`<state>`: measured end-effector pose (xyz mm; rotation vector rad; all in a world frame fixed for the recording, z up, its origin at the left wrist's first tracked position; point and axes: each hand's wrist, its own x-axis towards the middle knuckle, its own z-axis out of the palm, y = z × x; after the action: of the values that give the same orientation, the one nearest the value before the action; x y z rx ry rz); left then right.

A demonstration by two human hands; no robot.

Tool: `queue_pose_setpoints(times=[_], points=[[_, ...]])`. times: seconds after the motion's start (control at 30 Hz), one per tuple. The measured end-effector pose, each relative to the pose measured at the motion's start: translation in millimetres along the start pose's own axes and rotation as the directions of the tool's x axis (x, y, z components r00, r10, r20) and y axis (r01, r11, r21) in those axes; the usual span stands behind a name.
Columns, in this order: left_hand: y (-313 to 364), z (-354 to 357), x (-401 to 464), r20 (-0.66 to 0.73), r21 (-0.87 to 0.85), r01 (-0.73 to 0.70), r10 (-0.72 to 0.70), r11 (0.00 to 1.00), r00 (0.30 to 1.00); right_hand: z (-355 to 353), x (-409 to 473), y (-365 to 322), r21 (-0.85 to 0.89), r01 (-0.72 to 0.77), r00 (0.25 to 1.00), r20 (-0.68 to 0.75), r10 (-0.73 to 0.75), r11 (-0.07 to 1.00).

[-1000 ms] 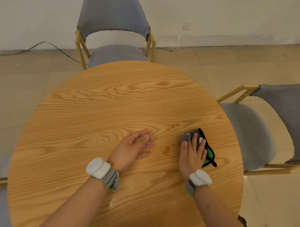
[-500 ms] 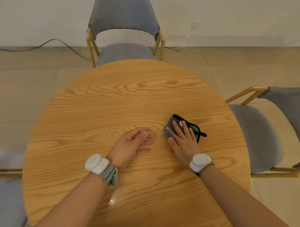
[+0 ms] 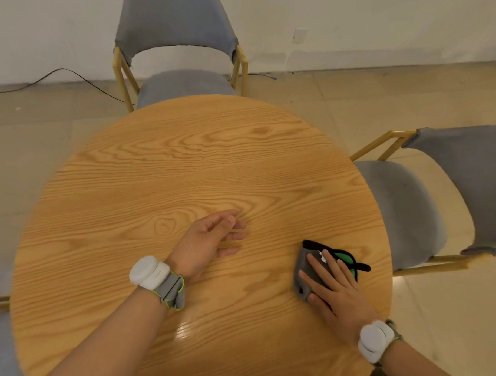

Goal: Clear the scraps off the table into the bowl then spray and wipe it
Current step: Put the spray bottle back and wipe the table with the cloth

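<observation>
A round wooden table (image 3: 185,171) fills the view. My right hand (image 3: 336,286) lies flat on a grey cloth (image 3: 304,271) with black trim and a green patch, pressing it on the table near the right edge. My left hand (image 3: 208,240) rests on the tabletop near the middle, palm turned inward, fingers loosely apart and holding nothing. Both wrists wear white bands. No bowl, spray bottle or scraps are in view.
A grey padded chair (image 3: 178,44) with a yellow frame stands at the table's far side. Another grey chair (image 3: 426,199) stands at the right. A black cable (image 3: 62,74) runs along the floor by the wall.
My right hand has slid the cloth from the middle of the table back toward the right edge and nearer to me. My left hand has stayed in place.
</observation>
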<state>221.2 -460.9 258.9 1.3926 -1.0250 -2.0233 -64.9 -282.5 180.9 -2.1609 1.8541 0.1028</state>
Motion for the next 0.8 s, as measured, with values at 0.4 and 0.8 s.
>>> queue_pose_setpoints(times=[0.4, 0.8], points=[[-11.1, -1.2, -0.6, -0.005, -0.032, 0.021, -0.021, 0.999, 1.000, -14.4, 58.1, 34.4, 0.101, -0.522, 0.851, -0.002, 0.525, 0.847], [-10.5, -23.3, 0.5, -0.036, -0.050, 0.016, -0.018, 0.999, 0.999, -42.4, 190.1, -30.2, 0.202, -0.572, 0.815, 0.031, 0.579, 0.795]])
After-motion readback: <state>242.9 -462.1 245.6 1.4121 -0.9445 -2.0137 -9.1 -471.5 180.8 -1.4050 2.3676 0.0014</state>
